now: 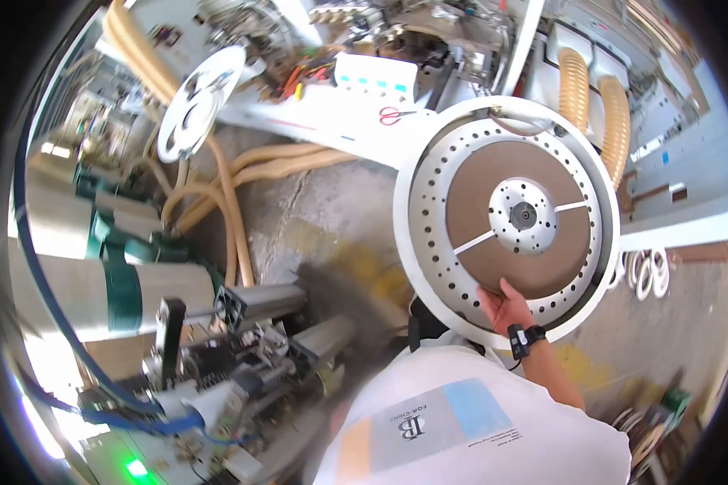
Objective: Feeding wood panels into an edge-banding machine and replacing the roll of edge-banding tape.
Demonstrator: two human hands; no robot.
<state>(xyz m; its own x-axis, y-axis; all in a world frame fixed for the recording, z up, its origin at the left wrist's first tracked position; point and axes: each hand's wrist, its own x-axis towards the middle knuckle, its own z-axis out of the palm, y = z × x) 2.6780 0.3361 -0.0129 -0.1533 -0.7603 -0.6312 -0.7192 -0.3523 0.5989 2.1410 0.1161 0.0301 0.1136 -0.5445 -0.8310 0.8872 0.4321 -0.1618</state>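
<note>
My right hand (507, 311) is at the near edge of a large round white machine head (408, 267). Its outstretched fingers are apart, and no held object shows between them. The fingertips lie at the lower border of a brown ring-shaped pad (473, 190); whether they press on it I cannot tell. Two pale radial strips cross this pad, around a silver hub plate (505, 194) with holes and a dark centre. A perforated metal ring (438, 218) surrounds it. A black device (526, 339) is strapped on my right wrist. My left hand is out of view.
Beyond the head extends a white table (315, 125) with red-handled scissors (396, 115). Tan hoses (226, 194) run across the floor at left. Nearer stands machinery with metal cylinders (259, 303) and a blue hose (48, 299). White rings (659, 271) hang at right.
</note>
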